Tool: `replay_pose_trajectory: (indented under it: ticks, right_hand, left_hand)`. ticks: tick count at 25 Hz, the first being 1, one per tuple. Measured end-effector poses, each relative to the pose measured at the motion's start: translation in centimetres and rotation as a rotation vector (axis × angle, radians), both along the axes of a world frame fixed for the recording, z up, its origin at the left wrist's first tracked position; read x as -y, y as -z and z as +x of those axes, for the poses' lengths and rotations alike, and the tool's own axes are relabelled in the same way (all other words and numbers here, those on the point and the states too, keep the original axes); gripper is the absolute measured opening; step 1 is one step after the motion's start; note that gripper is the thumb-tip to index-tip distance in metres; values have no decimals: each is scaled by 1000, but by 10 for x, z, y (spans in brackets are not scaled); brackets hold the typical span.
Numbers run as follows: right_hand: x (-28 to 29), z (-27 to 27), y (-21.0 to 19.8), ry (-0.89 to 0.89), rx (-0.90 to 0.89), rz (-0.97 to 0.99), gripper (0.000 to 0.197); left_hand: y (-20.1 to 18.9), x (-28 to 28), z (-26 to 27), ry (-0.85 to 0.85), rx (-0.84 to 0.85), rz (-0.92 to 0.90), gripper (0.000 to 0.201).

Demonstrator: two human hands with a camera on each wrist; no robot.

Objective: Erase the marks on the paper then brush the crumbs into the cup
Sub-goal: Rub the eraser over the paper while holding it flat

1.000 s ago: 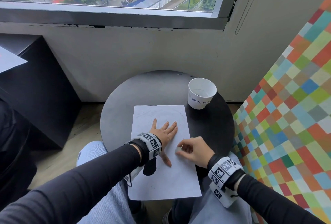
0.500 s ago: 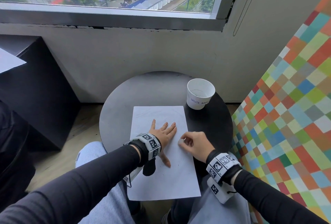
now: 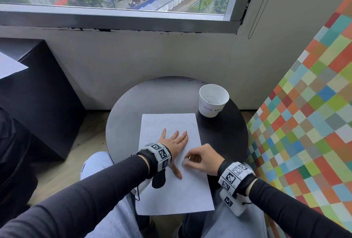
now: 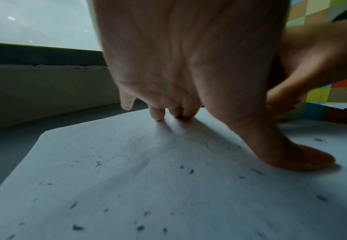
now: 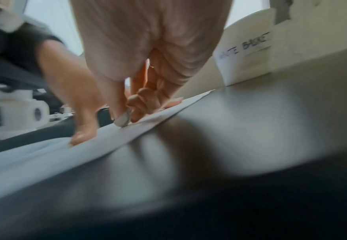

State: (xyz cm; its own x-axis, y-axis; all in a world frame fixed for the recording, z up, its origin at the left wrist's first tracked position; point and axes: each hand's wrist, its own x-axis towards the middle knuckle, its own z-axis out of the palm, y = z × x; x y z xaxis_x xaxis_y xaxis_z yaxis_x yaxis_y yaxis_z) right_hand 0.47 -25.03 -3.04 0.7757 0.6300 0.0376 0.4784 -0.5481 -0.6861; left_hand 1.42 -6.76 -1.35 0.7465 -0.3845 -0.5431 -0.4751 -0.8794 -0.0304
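A white sheet of paper (image 3: pixel 171 190) lies on the round dark table (image 3: pixel 125 116), its near end overhanging my lap. Faint pencil loops (image 4: pixel 125 144) and dark eraser crumbs (image 4: pixel 78 227) show on the paper (image 4: pixel 127 186). My left hand (image 3: pixel 175 142) lies flat on the sheet with fingers spread, pressing it down. My right hand (image 3: pixel 200 159) pinches a small white eraser (image 5: pixel 122 121) against the paper (image 5: pixel 45 155), just right of the left thumb. The white paper cup (image 3: pixel 213 100) marked "waste basket" stands upright at the table's far right.
A wall with a window sill runs behind the table. A checkered multicoloured panel (image 3: pixel 304 123) stands close on the right. A dark cabinet (image 3: pixel 28 85) with a sheet on it is to the left. My knees are under the table's near edge.
The right hand with the eraser has shifted back and forth on the paper, now nearer the left thumb. The left hand has stayed flat in place.
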Motion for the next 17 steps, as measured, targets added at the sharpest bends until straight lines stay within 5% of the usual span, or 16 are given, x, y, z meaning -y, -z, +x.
replay_pose_trajectory:
  ticks: [3, 7, 10, 14, 17]
  right_hand:
    - [5, 9, 0, 187, 38, 28, 10]
    - [-5, -4, 4, 30, 4, 5, 12]
    - [3, 8, 5, 208, 25, 41, 11]
    - [-6, -6, 2, -4, 43, -5, 11]
    - [1, 13, -1, 141, 69, 27, 8]
  left_hand:
    - [1, -1, 0, -6, -1, -22, 148]
    - [1, -1, -1, -7, 5, -13, 149]
    - [0, 0, -1, -8, 6, -22, 148]
    - [-4, 1, -2, -12, 8, -3, 148]
    - [-4, 1, -1, -4, 6, -21, 147]
